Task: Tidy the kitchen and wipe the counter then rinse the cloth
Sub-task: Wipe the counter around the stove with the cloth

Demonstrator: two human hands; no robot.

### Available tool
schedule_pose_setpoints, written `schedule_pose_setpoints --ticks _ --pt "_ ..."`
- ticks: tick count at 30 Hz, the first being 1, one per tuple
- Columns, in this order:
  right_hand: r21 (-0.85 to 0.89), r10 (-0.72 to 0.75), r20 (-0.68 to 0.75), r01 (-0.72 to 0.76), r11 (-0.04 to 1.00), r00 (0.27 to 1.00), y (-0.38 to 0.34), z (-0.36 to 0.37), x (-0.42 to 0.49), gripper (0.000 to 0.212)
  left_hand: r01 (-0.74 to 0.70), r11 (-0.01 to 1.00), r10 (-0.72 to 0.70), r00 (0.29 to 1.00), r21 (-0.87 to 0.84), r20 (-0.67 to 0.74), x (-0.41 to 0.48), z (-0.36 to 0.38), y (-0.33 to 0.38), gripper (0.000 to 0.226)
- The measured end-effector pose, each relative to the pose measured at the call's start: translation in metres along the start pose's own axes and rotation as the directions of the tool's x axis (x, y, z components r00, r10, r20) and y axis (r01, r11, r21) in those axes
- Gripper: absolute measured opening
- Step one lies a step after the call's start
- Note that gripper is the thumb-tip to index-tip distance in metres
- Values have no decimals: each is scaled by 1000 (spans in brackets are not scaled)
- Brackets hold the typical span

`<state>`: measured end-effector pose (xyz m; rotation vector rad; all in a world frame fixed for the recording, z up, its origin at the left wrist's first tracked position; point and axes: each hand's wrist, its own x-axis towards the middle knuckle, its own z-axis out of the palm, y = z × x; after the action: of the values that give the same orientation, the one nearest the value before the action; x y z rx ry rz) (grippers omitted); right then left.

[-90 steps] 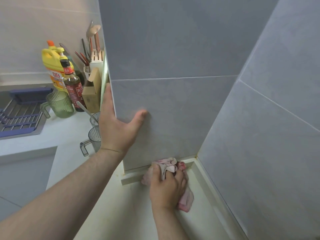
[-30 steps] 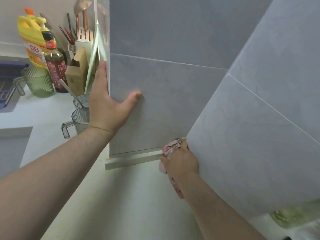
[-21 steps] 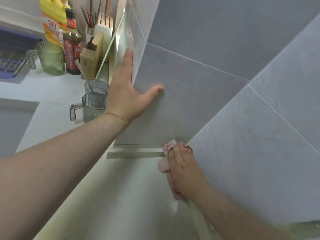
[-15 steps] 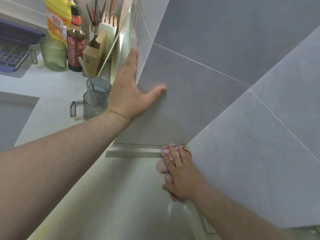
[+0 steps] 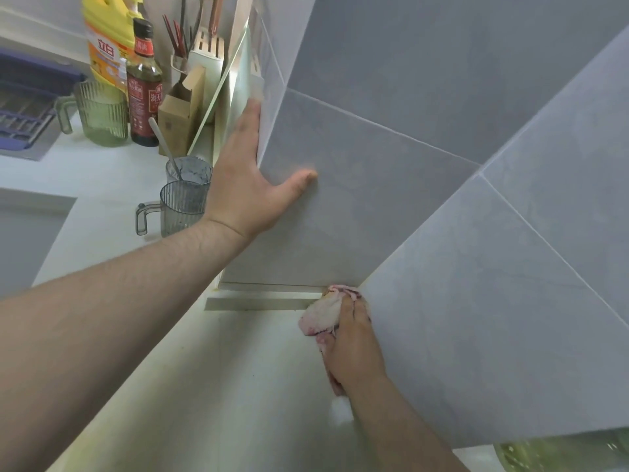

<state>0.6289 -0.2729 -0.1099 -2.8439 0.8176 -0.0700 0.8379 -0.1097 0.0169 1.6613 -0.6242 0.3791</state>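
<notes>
Hands are well apart: the right hand [image 5: 354,349] keeps the pink cloth [image 5: 321,315] gripped and pushed into the corner as half a second ago, though more of it now bulges out left of the fingers. The left hand [image 5: 248,185] stays spread flat on the edge of the grey tiled wall [image 5: 374,199], above and left of the cloth. The cloth lies on the pale bench [image 5: 221,386], touching the low ledge [image 5: 258,303]. Two ribbed grey mugs [image 5: 182,207], a dark bottle [image 5: 144,90] and a yellow jug [image 5: 105,46] stand farther back.

Cloth [image 5: 321,313]: pink and white, mottled. Wall tiles [image 5: 391,185]: grey. Bench [image 5: 102,178]: white. Detergent jug [image 5: 105,46]: yellow. Ribbed mug [image 5: 102,112]: green. Carton [image 5: 180,115]: tan.
</notes>
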Motion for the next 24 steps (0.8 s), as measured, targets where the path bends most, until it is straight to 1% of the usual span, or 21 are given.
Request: schedule_pose_setpoints --ticks 4,6,8,11,12,13,16,18,21,22,24 --pt "133 49 21 -51 990 999 -1 -5 -15 81 -4 1000 4 1000 -2 1 0 0 0 98" --pt "207 51 -12 -47 977 999 1 -8 -30 80 0 1000 0 1000 3 0 -1 -1 0 98" --pt "245 76 -52 -61 968 996 1 -13 -48 76 -3 1000 3 1000 1 2 -1 -1 0 98" --pt "325 132 -60 -106 940 989 -1 -14 -77 69 -7 1000 7 1000 1 3 -2 -1 0 98" --pt "328 149 -61 -121 937 987 -3 -13 -85 69 -5 1000 5 1000 0 2 -2 -1 0 98" --pt "307 167 -59 -142 941 984 -5 -12 -93 70 -4 1000 4 1000 1 2 -2 -1 0 98" --pt "167 199 -62 -186 968 978 -5 -7 -100 83 -20 1000 20 1000 10 -9 -2 0 1 97" --pt "139 214 -50 -206 969 975 -7 -5 -95 86 -33 999 33 999 3 -26 -3 0 1 94" --pt "36 196 -75 -194 980 978 -20 -2 -81 93 -26 1000 26 999 -2 -41 -2 0 -3 94" --pt "-8 218 -49 -219 976 975 -26 -2 -75 97 -24 1000 24 999 -3 -45 -2 0 -3 95" --pt "-109 309 91 -299 948 947 -36 0 -64 99 -38 999 38 998 -3 -52 -2 0 -1 90"
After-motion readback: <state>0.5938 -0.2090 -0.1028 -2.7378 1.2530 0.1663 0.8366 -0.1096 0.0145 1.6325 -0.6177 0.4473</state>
